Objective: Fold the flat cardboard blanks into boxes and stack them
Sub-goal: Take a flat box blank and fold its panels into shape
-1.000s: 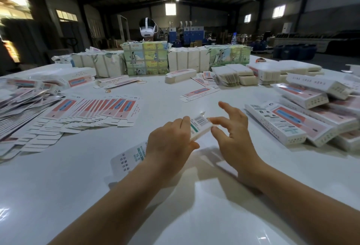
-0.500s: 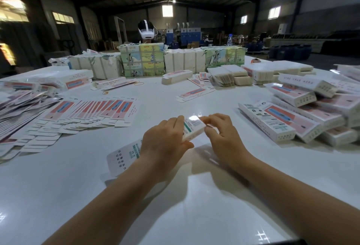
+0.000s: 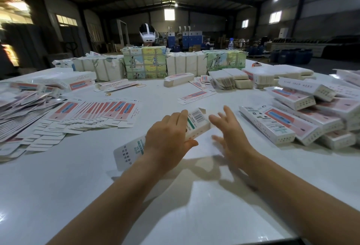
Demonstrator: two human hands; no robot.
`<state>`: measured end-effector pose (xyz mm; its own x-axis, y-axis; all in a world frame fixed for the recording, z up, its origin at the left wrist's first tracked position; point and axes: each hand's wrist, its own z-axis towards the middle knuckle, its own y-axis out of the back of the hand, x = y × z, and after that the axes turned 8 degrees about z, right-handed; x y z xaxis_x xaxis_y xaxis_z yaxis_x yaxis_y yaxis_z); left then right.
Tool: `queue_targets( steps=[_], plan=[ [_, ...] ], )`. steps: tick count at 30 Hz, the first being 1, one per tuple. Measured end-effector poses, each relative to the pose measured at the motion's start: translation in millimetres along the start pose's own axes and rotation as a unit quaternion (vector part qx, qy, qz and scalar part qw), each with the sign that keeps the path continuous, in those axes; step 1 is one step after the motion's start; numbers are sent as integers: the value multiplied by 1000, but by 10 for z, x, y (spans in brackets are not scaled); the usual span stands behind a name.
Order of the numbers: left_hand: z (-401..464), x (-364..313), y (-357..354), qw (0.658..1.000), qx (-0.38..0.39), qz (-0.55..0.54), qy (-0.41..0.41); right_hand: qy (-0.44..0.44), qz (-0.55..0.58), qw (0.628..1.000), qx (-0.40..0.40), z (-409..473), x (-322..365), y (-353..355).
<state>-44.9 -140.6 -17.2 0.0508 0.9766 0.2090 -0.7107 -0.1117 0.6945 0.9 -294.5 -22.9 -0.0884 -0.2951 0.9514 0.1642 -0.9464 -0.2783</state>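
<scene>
two hands (image 3: 169, 137), one held box (image 3: 196, 126), two wrapped picture bundles (image 3: 145, 62)

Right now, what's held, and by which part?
Left hand grips the long white printed cardboard box around its middle, far end flap unclosed. Right hand is open beside it, holding nothing.

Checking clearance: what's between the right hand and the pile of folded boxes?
Head view: only bare table between the right hand and the folded boxes.
</scene>
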Motion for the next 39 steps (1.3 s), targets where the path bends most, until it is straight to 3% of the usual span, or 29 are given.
queue_targets(
  steps=[2,4,7,8,10,11,13,15,18,21,29,39],
  plan=[
    [-11,-30,-4,1000,-12,6,-20,-127,185,973,46,36,54,47],
    [-16,-56,0,999,4,15,-30,-114,173,976,73,47,48,50],
    [-30,-82,3,998,17,39,-43,36,-13,998,42,13,-44,10],
    [-33,-97,-2,997,12,56,-50,105,-121,986,33,-6,-73,6],
    [-37,-139,-12,994,3,91,-59,219,-332,917,25,-40,-124,5],
    [-40,-160,-19,993,0,102,-57,245,-384,890,30,-55,-136,-7],
    [-39,-183,-24,994,-5,102,-48,251,-402,879,54,-77,-148,-35],
    [-49,-174,-28,995,-6,94,-42,217,-338,914,63,-103,-154,-75],
    [-47,-140,-11,993,-6,110,-30,61,-74,993,69,-64,-60,-102],
    [-45,-127,-11,991,-9,135,-25,-63,122,986,91,19,25,-8],
    [-41,-128,-34,993,-35,108,-25,-3,86,992,95,28,-21,12],
    [-58,-93,-59,986,-52,143,-72,-54,117,988,80,48,3,56]
  ],
)
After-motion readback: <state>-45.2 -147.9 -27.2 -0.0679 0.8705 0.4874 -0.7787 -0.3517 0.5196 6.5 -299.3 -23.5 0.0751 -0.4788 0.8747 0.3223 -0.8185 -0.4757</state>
